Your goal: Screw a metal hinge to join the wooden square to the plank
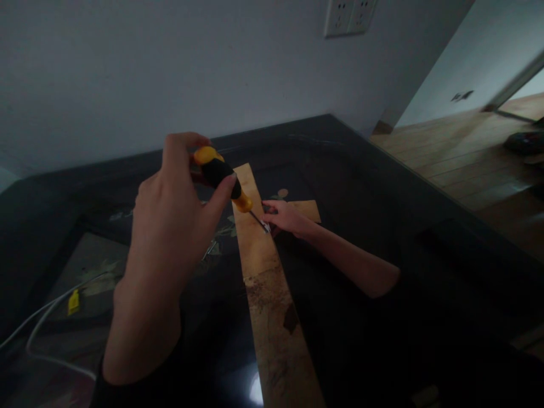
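The screwdriver (221,175), black and yellow handle, sat up over the bench (361,170), tilted so the metal tip came down onto a long wood strip (263,283). Left hand (170,226) had its grip pinched round the handle, thumb and fingers wrapped on it. Right hand (284,218) was flat on the strip right at the tip, fingers bunched there; couldn't tell if they were pinching anything small, too dark. A shorter wood piece (308,209) stuck out sideways from under that hand, making a cross with the long strip.

The bench was dark and glossy, with a faint flower pattern and a glare spot near the bottom edge. Off to the left, a white cable (42,317) and a small yellow tag (73,302) lay on it. Behind was a plain grey wall with a white socket plate (349,16) up top. To the right, light wood floor (467,153) ran toward a doorway.
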Motion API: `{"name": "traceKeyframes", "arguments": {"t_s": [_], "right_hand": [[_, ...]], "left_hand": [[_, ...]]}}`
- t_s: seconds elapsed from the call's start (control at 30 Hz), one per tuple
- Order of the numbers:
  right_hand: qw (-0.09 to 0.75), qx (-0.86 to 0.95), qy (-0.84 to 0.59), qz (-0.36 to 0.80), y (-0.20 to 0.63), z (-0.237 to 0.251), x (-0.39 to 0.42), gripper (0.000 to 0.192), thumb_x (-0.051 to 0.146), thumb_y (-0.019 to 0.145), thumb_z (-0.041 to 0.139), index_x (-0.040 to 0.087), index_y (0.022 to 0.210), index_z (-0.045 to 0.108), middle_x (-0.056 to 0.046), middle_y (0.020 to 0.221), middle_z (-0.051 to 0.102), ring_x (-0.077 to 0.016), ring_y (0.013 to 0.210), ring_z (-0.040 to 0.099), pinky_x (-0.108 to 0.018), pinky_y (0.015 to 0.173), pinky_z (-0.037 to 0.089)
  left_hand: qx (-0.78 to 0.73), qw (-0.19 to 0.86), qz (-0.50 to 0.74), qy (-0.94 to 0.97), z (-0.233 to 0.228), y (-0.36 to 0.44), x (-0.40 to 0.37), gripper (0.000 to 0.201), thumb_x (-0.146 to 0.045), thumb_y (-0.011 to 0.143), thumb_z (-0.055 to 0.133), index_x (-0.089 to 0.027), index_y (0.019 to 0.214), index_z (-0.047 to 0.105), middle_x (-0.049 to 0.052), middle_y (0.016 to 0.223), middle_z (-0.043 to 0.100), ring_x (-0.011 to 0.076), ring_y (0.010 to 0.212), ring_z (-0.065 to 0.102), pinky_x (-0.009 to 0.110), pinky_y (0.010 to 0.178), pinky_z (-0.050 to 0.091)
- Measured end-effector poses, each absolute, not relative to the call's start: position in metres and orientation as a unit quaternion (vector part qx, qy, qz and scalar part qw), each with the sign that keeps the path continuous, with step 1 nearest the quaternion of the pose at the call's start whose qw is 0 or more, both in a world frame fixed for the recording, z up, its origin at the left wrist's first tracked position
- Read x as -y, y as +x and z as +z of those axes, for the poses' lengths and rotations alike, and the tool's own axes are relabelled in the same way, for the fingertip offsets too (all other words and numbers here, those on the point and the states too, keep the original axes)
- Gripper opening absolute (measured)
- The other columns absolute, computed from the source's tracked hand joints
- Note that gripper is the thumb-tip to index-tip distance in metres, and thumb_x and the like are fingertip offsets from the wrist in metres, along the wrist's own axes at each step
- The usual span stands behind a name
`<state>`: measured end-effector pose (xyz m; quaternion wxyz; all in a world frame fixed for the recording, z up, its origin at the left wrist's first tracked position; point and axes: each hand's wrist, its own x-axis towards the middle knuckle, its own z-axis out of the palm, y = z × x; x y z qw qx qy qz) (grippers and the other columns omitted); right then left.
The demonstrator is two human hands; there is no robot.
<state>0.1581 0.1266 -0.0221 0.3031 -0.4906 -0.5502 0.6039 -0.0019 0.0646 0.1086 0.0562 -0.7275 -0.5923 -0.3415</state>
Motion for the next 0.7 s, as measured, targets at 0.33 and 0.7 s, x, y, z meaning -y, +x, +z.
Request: {"name": "traceKeyframes", "arguments": {"t_s": [0.33, 0.7], "right_hand": [[0.285, 0.533, -0.49, 0.628, 0.16, -0.01, -0.123, 0.039, 0.001, 0.087, 0.051, 0.01, 0.124, 0.057, 0.0, 0.072, 0.062, -0.0131, 0.062, 0.061, -0.023, 0.049, 0.053], [0.278, 0.524, -0.472, 0.652, 0.165, -0.017, -0.129, 0.049, 0.002, 0.085, 0.05, 0.01, 0.133, 0.052, -0.002, 0.075, 0.064, -0.0133, 0.062, 0.061, -0.024, 0.051, 0.054]], "left_hand": [[0.569, 0.087, -0.343, -0.742, 0.108, -0.002, -0.065, 0.039, -0.04, 0.081, 0.06, -0.028, 0.117, 0.053, 0.003, 0.104, 0.062, 0.023, 0.086, 0.067, 0.041, 0.083, 0.052], [0.52, 0.118, -0.356, -0.767, 0.112, -0.011, -0.067, 0.05, -0.034, 0.08, 0.055, -0.022, 0.128, 0.061, 0.003, 0.092, 0.063, 0.0132, 0.066, 0.058, 0.036, 0.077, 0.052]]}}
